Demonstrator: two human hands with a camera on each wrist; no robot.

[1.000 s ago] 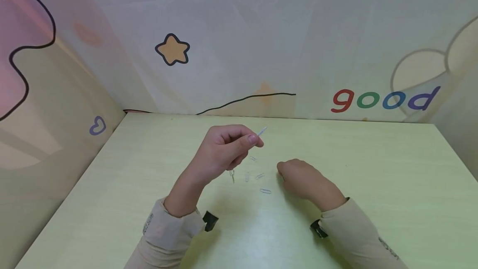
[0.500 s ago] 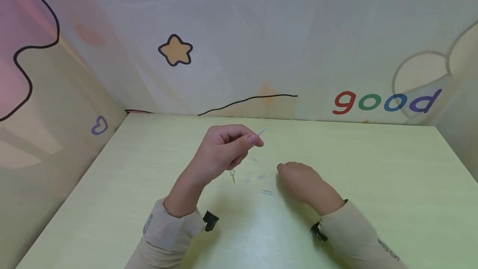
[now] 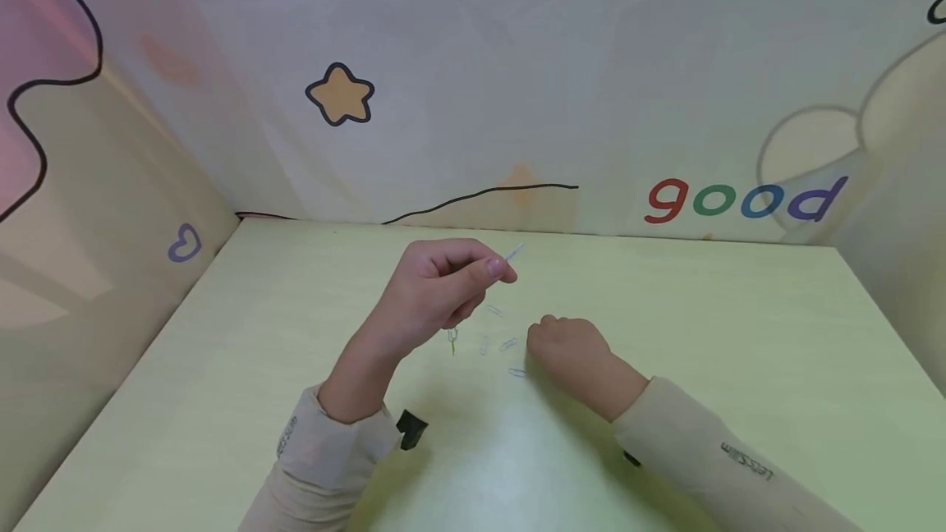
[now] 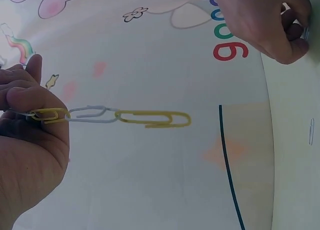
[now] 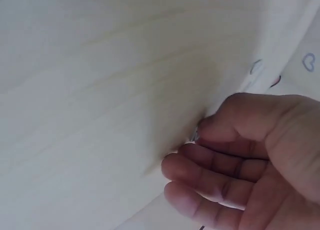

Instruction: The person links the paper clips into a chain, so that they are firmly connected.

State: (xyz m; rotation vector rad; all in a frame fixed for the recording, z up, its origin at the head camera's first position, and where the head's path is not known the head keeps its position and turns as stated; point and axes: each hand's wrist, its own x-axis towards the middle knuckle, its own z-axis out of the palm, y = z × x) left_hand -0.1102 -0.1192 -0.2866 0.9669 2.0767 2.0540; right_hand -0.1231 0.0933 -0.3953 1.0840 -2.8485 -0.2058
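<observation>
Now the left hand (image 3: 436, 290) pinches the paperclip chain (image 4: 115, 116) aloft, free end clear for linking. Beside the loose clips (image 3: 507, 345) on the table (image 3: 739, 327), the right hand (image 3: 565, 347) curls down, apparently nipping one.

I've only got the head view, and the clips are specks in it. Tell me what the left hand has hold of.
Observer: In the left wrist view, the left hand pinches a paper clip chain of three links: yellow, silver, yellow.
Operator: Now check the right hand's fingertips. The back of the hand hides them from me.
Observer: In the right wrist view, the right hand has its fingers curled down at the table. A glint of metal, likely a loose paper clip, sits pinched between thumb and forefinger.
Operator: Say whether the chain touches anything.
Observer: No. In the left wrist view, its free end hangs clear of the right hand and the table.
</observation>
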